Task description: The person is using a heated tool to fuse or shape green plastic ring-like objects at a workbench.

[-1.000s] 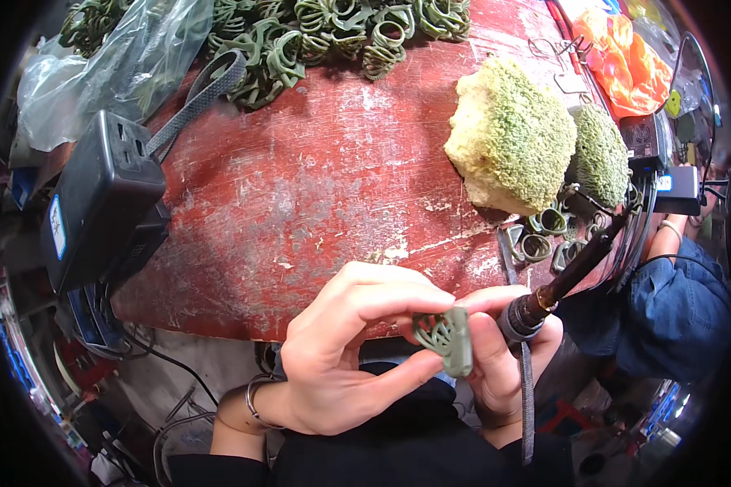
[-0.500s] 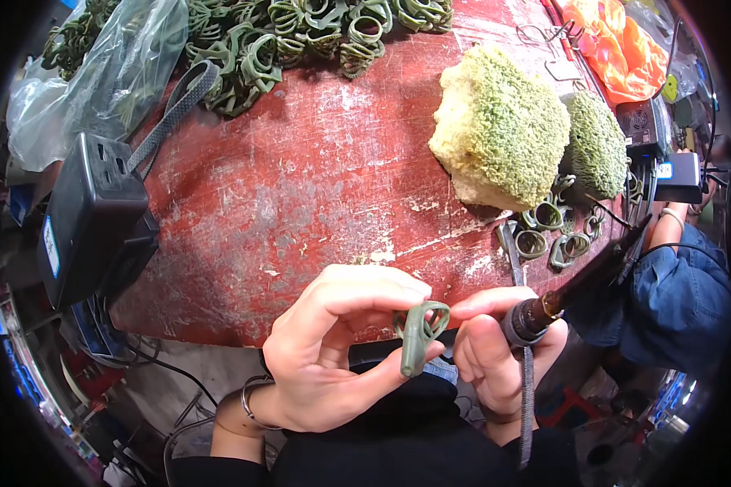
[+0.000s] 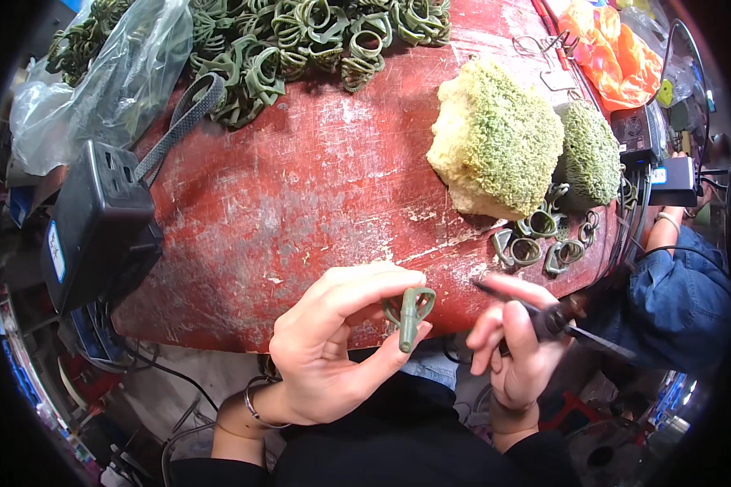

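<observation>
My left hand pinches a small green openwork piece with a rod-like stem between thumb and fingertips, over the table's front edge. To its right, my right hand grips a dark handheld tool and a narrow strip-like tool, both blurred; their exact ends are unclear. Beyond my right hand, several loose green rings lie beside a rough pale yellow-green block and a darker green textured block.
The scratched red table holds a heap of green pieces, clear plastic bags, a black device with a strap, an orange bag and power units with cables. A co-worker's blue sleeve is at the right.
The green piece has turned in my left hand and moved slightly up and left. The tools in my right hand have swung from upright toward a slant, and my right fingers have shifted.
</observation>
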A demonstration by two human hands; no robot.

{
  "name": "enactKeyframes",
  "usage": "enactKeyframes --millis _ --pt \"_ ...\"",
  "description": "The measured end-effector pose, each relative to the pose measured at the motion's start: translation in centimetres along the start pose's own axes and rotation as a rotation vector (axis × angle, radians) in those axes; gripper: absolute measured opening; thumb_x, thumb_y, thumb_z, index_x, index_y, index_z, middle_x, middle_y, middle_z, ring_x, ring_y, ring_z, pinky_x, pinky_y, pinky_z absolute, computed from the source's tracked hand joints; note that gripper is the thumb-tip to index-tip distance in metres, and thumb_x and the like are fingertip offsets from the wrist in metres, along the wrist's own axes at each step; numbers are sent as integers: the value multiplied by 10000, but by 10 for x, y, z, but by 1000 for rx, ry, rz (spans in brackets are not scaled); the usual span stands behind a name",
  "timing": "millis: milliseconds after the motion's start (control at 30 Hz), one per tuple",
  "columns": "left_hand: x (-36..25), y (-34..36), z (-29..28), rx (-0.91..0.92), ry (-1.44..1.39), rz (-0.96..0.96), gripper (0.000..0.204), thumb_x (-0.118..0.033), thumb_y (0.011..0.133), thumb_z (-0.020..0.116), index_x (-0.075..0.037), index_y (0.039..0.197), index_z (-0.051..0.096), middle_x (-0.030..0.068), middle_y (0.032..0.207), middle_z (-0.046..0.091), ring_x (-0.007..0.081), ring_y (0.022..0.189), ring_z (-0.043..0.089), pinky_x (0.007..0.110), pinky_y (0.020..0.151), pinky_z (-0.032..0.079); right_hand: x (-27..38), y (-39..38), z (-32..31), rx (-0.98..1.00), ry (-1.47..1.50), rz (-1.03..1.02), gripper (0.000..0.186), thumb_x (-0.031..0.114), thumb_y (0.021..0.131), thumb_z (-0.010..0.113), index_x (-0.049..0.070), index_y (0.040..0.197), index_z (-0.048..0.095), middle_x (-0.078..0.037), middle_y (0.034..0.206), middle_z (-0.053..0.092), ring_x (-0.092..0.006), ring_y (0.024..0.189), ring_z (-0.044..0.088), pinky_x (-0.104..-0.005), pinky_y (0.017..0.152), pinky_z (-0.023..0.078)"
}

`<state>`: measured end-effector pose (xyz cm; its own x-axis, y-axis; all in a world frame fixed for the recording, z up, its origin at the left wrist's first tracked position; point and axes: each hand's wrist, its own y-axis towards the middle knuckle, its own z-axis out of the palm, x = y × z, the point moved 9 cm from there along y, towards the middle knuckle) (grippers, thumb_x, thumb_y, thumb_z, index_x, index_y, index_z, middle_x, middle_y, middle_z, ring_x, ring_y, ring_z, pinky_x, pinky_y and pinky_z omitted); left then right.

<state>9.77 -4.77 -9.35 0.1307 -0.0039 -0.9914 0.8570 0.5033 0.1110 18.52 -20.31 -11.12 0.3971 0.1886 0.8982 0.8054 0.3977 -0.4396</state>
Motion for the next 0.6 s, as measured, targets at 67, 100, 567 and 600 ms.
enactKeyframes --millis 67,100,567,600 --pt "3 0 1 -7 -7 -1 392 130 690 636 72 1051 494 150 1053 501 180 932 562 279 796 494 13 -6 4 75 105 -193 172 81 873 491 -63 962 517 -157 603 585 -174 457 541 -255 441 451" --pt "4 -1 -1 -7 -6 1 392 130 690 636 72 1051 494 150 1053 501 180 932 562 279 796 494 14 -8 7 95 116 -197 170 92 875 504 -59 953 517 -156 615 590 -179 475 551 -266 459 463" --pt "3 -2 -1 5 188 62 390 129 678 655 85 1045 530 150 1033 509 192 930 570 287 792 519 22 -5 37 217 -53 -226 138 39 866 533 -20 987 500 -85 707 606 -107 617 578 -217 547 465" --pt "3 -2 0 7 186 62 390 129 678 655 85 1045 530 150 1033 509 192 930 570 287 792 519 21 -5 38 221 -49 -221 147 42 867 534 -21 995 497 -85 715 606 -106 618 578 -217 548 466"
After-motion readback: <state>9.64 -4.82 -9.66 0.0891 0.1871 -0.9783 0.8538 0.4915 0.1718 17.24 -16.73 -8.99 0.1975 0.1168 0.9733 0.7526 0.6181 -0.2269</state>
